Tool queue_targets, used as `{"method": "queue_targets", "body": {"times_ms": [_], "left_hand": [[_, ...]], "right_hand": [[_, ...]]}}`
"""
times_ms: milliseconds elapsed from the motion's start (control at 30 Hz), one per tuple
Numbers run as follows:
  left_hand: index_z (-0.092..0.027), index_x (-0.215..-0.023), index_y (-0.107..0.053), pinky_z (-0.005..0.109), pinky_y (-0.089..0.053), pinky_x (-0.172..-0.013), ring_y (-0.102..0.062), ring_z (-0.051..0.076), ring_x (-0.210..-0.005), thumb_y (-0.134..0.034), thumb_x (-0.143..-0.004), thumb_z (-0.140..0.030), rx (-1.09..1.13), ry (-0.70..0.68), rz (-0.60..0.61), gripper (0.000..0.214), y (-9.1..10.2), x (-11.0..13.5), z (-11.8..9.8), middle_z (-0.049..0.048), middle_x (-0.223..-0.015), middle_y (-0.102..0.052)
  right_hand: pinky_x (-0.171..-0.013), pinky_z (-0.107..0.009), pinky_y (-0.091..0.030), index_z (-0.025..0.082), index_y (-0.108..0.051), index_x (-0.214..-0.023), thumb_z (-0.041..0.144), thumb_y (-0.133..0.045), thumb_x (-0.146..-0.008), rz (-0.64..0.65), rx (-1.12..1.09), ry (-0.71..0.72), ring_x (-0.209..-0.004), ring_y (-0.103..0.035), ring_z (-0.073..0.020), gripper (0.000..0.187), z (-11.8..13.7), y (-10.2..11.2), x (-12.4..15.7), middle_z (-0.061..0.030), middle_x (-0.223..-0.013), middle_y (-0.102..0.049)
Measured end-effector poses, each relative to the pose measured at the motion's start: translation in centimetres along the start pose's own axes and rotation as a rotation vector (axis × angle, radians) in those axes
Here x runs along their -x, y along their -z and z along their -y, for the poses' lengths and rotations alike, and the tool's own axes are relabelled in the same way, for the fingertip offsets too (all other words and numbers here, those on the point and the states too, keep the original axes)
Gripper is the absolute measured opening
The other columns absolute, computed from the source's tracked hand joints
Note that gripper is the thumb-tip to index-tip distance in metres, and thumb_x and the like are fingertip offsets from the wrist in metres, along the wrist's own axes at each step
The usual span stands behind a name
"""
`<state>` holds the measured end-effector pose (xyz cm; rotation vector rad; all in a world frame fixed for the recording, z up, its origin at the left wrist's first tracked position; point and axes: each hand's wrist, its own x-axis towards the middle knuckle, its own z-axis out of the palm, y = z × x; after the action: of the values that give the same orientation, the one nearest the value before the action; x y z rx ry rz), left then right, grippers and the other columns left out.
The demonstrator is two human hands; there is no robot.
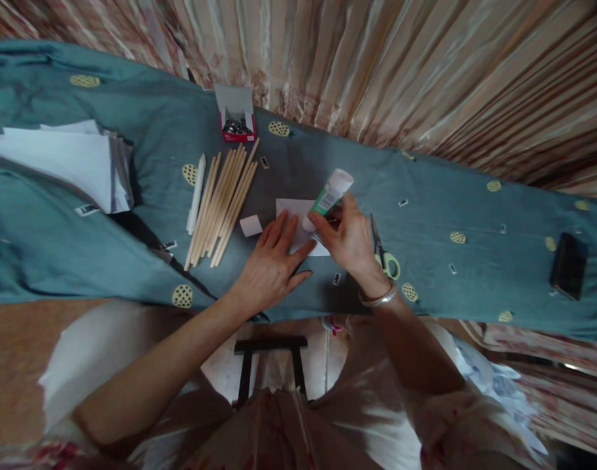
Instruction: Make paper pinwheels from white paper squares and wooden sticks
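My right hand (349, 238) grips a green and white glue stick (328, 199), tilted with its lower end against a small sheet of white paper (301, 207). Flat on that sheet lies my left hand (274, 261), fingers spread, pressing its left and lower part. Left of the sheet rests a white glue stick cap (251, 226). Just right of my right hand are scissors (387, 262) with light green handles, partly hidden by the hand. Several thin wooden sticks (223, 202) lie left of my left hand.
An open red and white box (238, 136) of small metal pieces stands at the back. A white candle-like stick (196, 196) lies beside the wooden sticks. At the left is a paper stack (58, 163), at the right a dark phone (569, 266). Curtains (377, 72) hang behind the cloth-covered table (440, 196).
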<state>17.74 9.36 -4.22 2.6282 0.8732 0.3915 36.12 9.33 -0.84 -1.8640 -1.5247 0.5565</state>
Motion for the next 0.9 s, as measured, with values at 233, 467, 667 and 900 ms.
{"method": "queue_targets", "body": {"times_ms": [233,467,667,900], "left_hand": [[-0.021,-0.139,-0.053,0.064,-0.029,-0.115,-0.015,0.044,-0.151,-0.064,-0.090,-0.046,0.003,0.004,0.014,0.056,0.09,-0.11,-0.06,0.0187,-0.163,-0.023],[-0.022,-0.140,-0.051,0.064,-0.030,-0.114,-0.016,0.044,-0.150,-0.062,-0.091,-0.047,0.003,0.004,0.005,0.056,0.01,-0.04,-0.03,0.0181,-0.164,-0.022],[-0.021,-0.140,-0.050,0.063,-0.030,-0.115,-0.017,0.044,-0.150,-0.061,-0.092,-0.046,0.003,0.008,0.010,0.056,0.03,-0.07,-0.14,0.0187,-0.163,-0.023],[-0.018,-0.139,-0.051,0.063,-0.030,-0.115,-0.018,0.046,-0.149,-0.063,-0.090,-0.045,0.001,0.000,0.019,0.057,0.17,-0.14,-0.25,0.0219,-0.160,-0.026]], "right_hand": [[-0.055,-0.028,-0.041,0.019,-0.048,-0.101,0.055,-0.056,-0.089,0.023,0.072,0.031,-0.063,-0.065,-0.0193,0.039,0.09,-0.18,0.21,-0.0036,-0.075,-0.070],[-0.055,-0.030,-0.043,0.020,-0.046,-0.105,0.053,-0.055,-0.091,0.033,0.120,0.074,-0.063,-0.066,-0.0207,0.037,0.00,-0.70,0.15,-0.0035,-0.076,-0.070],[-0.060,-0.032,-0.047,0.020,-0.047,-0.111,0.050,-0.057,-0.091,0.044,0.133,0.123,-0.069,-0.067,-0.0226,0.037,-0.01,-1.05,0.42,-0.0036,-0.078,-0.070],[-0.067,-0.034,-0.051,0.023,-0.050,-0.113,0.048,-0.058,-0.090,0.111,0.098,0.090,-0.076,-0.069,-0.0230,0.035,0.41,-0.66,1.00,-0.0052,-0.086,-0.071]]}}
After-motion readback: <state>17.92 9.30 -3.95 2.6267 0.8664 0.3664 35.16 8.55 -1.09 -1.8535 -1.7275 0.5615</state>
